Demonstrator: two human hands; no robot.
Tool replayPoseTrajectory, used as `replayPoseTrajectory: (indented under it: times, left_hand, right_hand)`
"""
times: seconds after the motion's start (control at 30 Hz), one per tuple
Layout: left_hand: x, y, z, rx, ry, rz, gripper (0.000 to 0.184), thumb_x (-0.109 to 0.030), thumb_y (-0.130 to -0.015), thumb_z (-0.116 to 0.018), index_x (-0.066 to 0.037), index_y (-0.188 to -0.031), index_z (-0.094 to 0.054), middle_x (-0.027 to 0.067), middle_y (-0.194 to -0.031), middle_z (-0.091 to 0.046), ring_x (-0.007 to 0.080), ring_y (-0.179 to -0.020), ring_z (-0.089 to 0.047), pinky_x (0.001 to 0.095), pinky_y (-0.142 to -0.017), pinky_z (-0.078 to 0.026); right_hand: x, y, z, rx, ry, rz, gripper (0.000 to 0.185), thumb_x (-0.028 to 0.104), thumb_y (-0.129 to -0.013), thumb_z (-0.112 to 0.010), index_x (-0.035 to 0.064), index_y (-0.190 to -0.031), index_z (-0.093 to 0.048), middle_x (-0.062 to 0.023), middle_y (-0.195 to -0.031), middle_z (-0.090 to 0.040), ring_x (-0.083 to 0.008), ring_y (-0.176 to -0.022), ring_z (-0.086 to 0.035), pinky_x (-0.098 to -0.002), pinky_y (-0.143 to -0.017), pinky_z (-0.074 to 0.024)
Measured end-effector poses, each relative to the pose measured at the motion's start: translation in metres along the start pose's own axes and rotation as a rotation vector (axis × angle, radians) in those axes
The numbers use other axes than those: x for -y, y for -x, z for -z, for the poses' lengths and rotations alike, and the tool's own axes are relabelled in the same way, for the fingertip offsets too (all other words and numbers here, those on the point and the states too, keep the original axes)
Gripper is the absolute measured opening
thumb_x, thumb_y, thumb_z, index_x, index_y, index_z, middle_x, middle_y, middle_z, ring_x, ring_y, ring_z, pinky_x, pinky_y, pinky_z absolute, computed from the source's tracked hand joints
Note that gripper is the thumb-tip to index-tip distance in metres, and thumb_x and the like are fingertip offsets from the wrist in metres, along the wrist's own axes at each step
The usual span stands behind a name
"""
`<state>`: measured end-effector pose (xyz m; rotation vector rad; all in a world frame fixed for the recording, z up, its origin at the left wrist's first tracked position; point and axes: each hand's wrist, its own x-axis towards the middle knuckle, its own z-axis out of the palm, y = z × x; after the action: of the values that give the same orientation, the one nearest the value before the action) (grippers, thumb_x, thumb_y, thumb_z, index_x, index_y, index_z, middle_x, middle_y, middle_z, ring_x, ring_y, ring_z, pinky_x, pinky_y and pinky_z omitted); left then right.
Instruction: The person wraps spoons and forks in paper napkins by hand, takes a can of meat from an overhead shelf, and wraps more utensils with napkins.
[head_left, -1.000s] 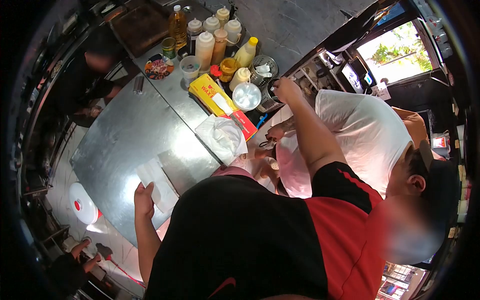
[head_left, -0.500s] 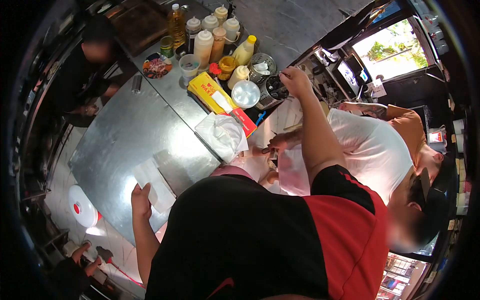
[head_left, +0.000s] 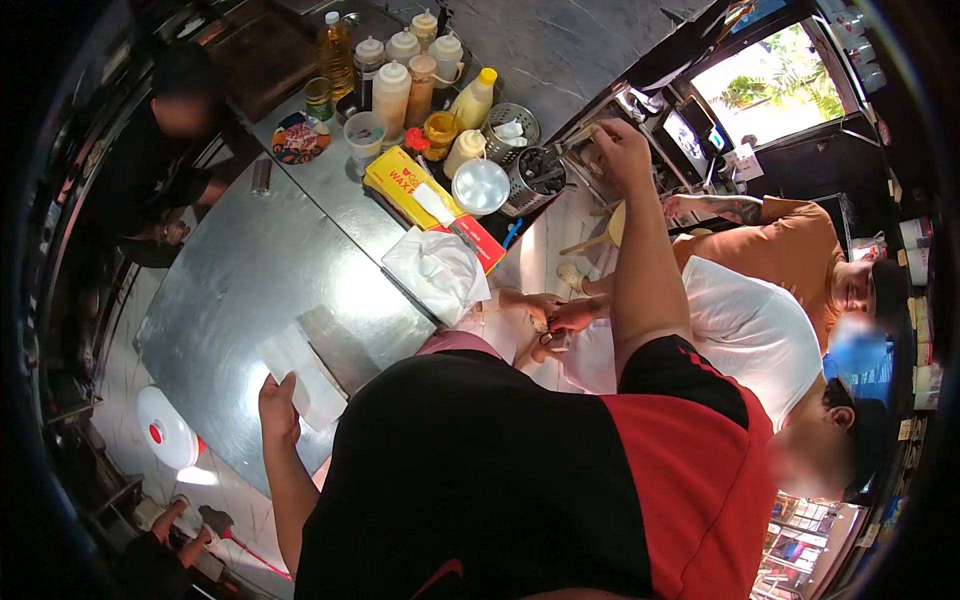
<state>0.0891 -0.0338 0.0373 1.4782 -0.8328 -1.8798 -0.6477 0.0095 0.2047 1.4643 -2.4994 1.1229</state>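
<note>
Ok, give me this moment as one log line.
left hand: holding white sheet at metal table | right hand: raised near utensil holder, contents unclear

- The person's left hand [head_left: 279, 405] grips a flat, white, rectangular paper piece [head_left: 312, 380] over a smooth, silver metal table [head_left: 230, 290].
- The right hand [head_left: 625, 155] is raised near a cylindrical, perforated metal holder [head_left: 522, 192] with dark utensils [head_left: 543, 170]; whether its fingers pinch anything is too small to tell.
- A yellow-and-red cardboard wax-paper box [head_left: 398, 185] lies just beside a crumpled white sheet [head_left: 435, 275].
- Cloudy plastic squeeze bottles [head_left: 391, 98] stand past the box, near a tall, clear bottle of golden liquid [head_left: 336, 60].
- A co-worker in a white shirt [head_left: 745, 325] bends beside another in a brown-orange shirt [head_left: 775, 255].
</note>
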Motion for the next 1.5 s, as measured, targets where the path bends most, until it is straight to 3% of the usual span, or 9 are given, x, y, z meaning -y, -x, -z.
replayPoseTrajectory:
  times: [0.3,0.43,0.67,0.9,1.2,1.33,1.4,1.47,1.5]
  left_hand:
    - [-0.01,0.006,-0.011,0.006,0.009,0.028,0.032,-0.006,-0.107,-0.06,0.003,-0.138,-0.063,0.0143,-0.127,-0.074,0.0253,-0.109,-0.074,0.0393,-0.099,-0.059]
    - [-0.007,0.004,-0.016,0.006,-0.018,0.023,0.032,-0.006,-0.107,-0.06,0.003,-0.138,-0.063,0.0139,-0.127,-0.074,0.0247,-0.11,-0.074,0.0392,-0.099,-0.059]
    - [-0.011,0.008,-0.017,0.008,-0.029,0.03,0.032,-0.005,-0.107,-0.06,0.003,-0.138,-0.064,0.0128,-0.127,-0.074,0.0235,-0.109,-0.074,0.0374,-0.098,-0.059]
    - [-0.018,0.001,-0.015,0.064,-0.086,0.049,0.034,-0.007,-0.107,-0.06,0.001,-0.14,-0.062,0.0122,-0.128,-0.074,0.0244,-0.112,-0.073,0.0391,-0.1,-0.058]
    - [-0.028,0.004,-0.022,0.049,-0.069,0.017,0.031,-0.005,-0.107,-0.06,0.003,-0.136,-0.064,0.014,-0.128,-0.074,0.0248,-0.112,-0.073,0.0394,-0.101,-0.058]
    - [-0.019,0.014,-0.009,0.003,-0.046,0.047,0.031,-0.005,-0.106,-0.061,0.001,-0.136,-0.065,0.0121,-0.124,-0.075,0.0227,-0.107,-0.074,0.038,-0.096,-0.059]
    - [-0.005,0.012,-0.007,-0.034,-0.089,0.031,0.03,-0.005,-0.106,-0.061,0.0,-0.135,-0.066,0.01,-0.121,-0.076,0.021,-0.102,-0.074,0.0366,-0.091,-0.06]
    - [0.007,0.01,0.001,-0.086,-0.15,0.014,0.029,-0.008,-0.106,-0.062,-0.001,-0.134,-0.067,0.0069,-0.114,-0.077,0.0184,-0.094,-0.074,0.0342,-0.084,-0.06]
    - [0.008,0.012,0.0,-0.057,-0.138,0.013,0.029,-0.009,-0.106,-0.062,-0.001,-0.134,-0.067,0.0107,-0.116,-0.076,0.0216,-0.1,-0.075,0.0376,-0.091,-0.061]
  right_hand:
    - [-0.004,0.01,-0.02,0.163,-0.046,0.058,0.036,0.035,-0.098,-0.071,0.0015,-0.109,-0.078,-0.0102,-0.089,-0.076,-0.0181,-0.08,-0.07,-0.0324,-0.077,-0.0549]
    - [-0.016,0.005,-0.037,0.549,0.02,-0.246,0.033,0.035,-0.097,-0.075,0.0049,-0.108,-0.08,-0.0007,-0.082,-0.07,-0.0114,-0.078,-0.062,-0.0307,-0.073,-0.0505]
    - [-0.005,0.015,-0.012,0.26,-0.141,-0.265,0.034,0.037,-0.104,-0.073,0.0045,-0.113,-0.078,-0.0013,-0.086,-0.069,-0.0077,-0.075,-0.059,-0.027,-0.066,-0.046]
    - [0.04,0.011,-0.008,0.016,-0.839,-0.245,0.041,0.038,-0.116,-0.051,0.0033,-0.117,-0.072,0.0017,-0.078,-0.059,-0.0062,-0.065,-0.05,-0.0242,-0.06,-0.0424]
    - [-0.009,0.007,-0.065,0.122,-0.626,-0.408,0.058,0.055,-0.112,-0.053,0.0017,-0.12,-0.076,-0.0093,-0.113,-0.076,-0.0227,-0.105,-0.07,-0.0388,-0.1,-0.051]
    - [-0.062,0.006,-0.065,0.016,-0.636,-0.488,0.055,0.046,-0.113,-0.049,-0.0016,-0.112,-0.077,-0.0102,-0.109,-0.076,-0.0226,-0.096,-0.07,-0.0393,-0.089,-0.0547]
    - [-0.101,0.002,-0.058,0.258,-0.274,-0.414,0.045,0.038,-0.11,-0.051,0.0007,-0.103,-0.076,-0.0096,-0.099,-0.075,-0.0212,-0.081,-0.068,-0.0379,-0.074,-0.055]
    - [-0.128,-0.004,-0.063,0.585,-0.1,-0.242,0.031,0.031,-0.095,-0.066,0.0027,-0.105,-0.074,-0.0139,-0.101,-0.074,-0.0299,-0.086,-0.069,-0.0437,-0.078,-0.0565]
    - [-0.139,-0.005,-0.069,0.755,-0.065,-0.159,0.03,0.027,-0.087,-0.073,0.0037,-0.105,-0.073,-0.0161,-0.102,-0.074,-0.0343,-0.088,-0.069,-0.0466,-0.08,-0.0573]
